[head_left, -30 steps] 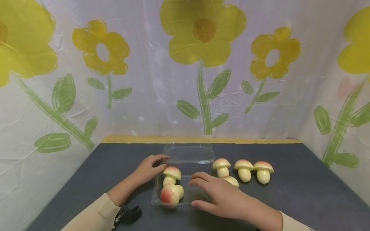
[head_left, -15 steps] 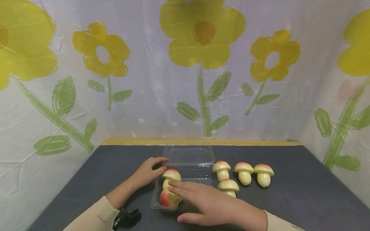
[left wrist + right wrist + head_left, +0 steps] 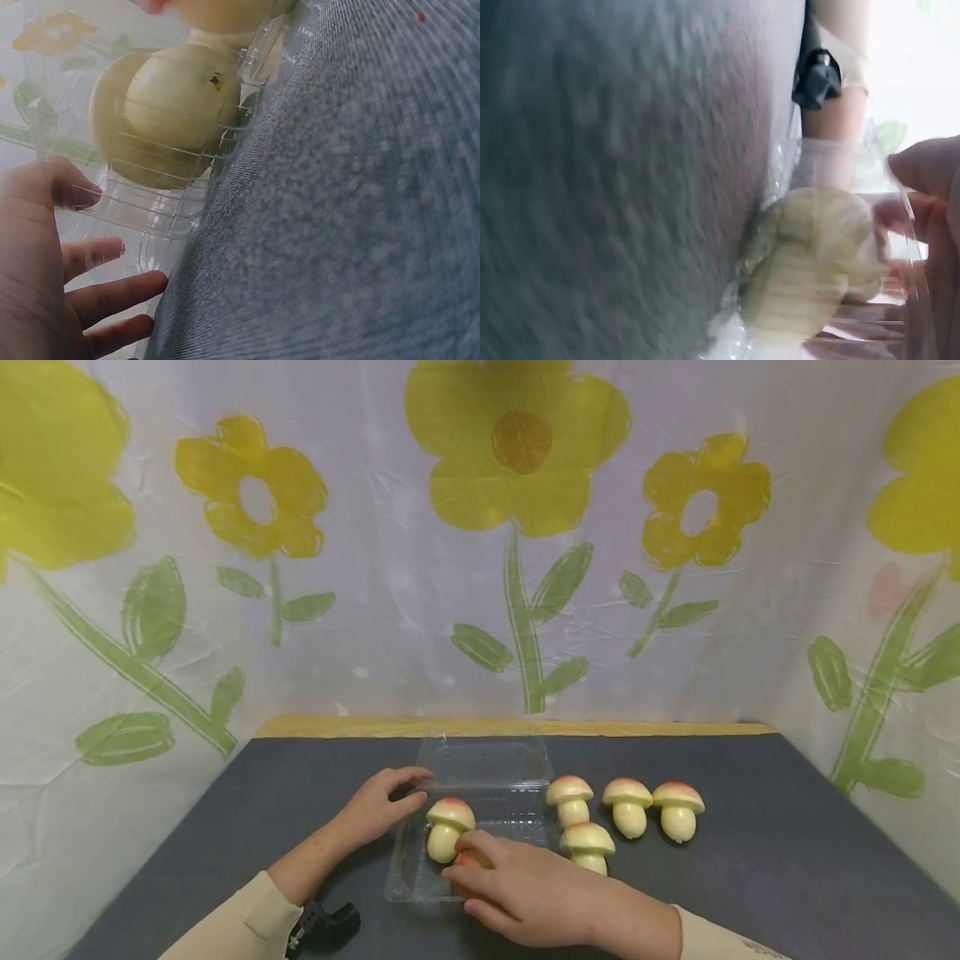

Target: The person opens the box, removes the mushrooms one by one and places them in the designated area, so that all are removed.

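A clear plastic clamshell box (image 3: 405,891) lies with its lid raised at the back. My left hand (image 3: 375,810) rests at its left side, thumb touching the plastic and fingers extended, as the left wrist view shows. Inside the box, a cream toy mushroom (image 3: 450,831) with a reddish cap lies at the left. My right hand (image 3: 536,889) grips a second toy mushroom (image 3: 810,225) near the front of the box, with curled fingers largely hiding it in the head view. Through the plastic, the right wrist view shows fingers against this mushroom.
To the right of the box lie several more toy mushrooms, including one (image 3: 588,847) close to my right hand and one (image 3: 678,812) farthest right. A black strap device (image 3: 330,928) is on my left wrist. A flowered curtain (image 3: 375,610) hangs behind the dark table (image 3: 750,893).
My right hand has moved left over the box and its fingers have curled round the front mushroom, which has shifted right. The left mushroom has turned slightly. My left hand stays at the box.
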{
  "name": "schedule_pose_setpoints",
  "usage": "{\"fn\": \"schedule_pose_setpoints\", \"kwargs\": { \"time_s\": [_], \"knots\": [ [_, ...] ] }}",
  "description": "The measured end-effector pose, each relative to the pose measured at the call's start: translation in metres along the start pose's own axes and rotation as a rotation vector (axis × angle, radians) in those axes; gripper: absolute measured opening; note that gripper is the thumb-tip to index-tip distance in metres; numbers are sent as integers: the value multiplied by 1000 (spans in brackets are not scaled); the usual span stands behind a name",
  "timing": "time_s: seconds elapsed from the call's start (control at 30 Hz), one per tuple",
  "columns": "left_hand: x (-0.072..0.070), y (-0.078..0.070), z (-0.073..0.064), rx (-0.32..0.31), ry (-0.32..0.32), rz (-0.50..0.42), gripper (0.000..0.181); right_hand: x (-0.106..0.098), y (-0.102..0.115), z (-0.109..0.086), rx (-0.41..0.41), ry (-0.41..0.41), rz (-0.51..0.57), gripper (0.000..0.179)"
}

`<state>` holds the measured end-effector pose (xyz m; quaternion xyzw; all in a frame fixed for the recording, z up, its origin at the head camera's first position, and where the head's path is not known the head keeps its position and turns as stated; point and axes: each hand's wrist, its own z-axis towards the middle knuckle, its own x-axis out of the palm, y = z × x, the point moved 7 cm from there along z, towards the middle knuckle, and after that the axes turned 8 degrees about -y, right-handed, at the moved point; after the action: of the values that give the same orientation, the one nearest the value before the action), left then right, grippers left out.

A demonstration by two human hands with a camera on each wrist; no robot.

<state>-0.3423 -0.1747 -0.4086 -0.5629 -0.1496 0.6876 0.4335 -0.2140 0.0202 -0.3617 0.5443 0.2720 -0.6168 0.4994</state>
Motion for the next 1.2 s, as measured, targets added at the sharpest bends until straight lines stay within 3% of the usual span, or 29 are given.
{"fn": "schedule_pose_setpoints", "kwargs": {
  "time_s": [0.13, 0.27, 0.47, 0.7, 0.93, 1.2],
  "knots": [
    [2, -1, 1, -3, -1, -5, 39, -5, -11, -7, 147, 70, 89, 43],
    [2, -2, 3, -4, -8, -10, 38, -16, -20, -12, 251, 78, 152, 41],
    [2, -4, 5, -9, -4, -9, 39, -32, -31, -17, 298, 87, 141, 33],
    [2, -3, 3, -13, 0, 11, 37, -44, -38, -19, 291, 48, 83, 27],
    [3, 4, 2, -45, 2, 15, 39, -41, -43, -26, 381, 98, 264, 45],
    [3, 7, 3, -57, -11, 32, 38, -38, -54, -23, 435, 90, 230, 38]
  ]
}}
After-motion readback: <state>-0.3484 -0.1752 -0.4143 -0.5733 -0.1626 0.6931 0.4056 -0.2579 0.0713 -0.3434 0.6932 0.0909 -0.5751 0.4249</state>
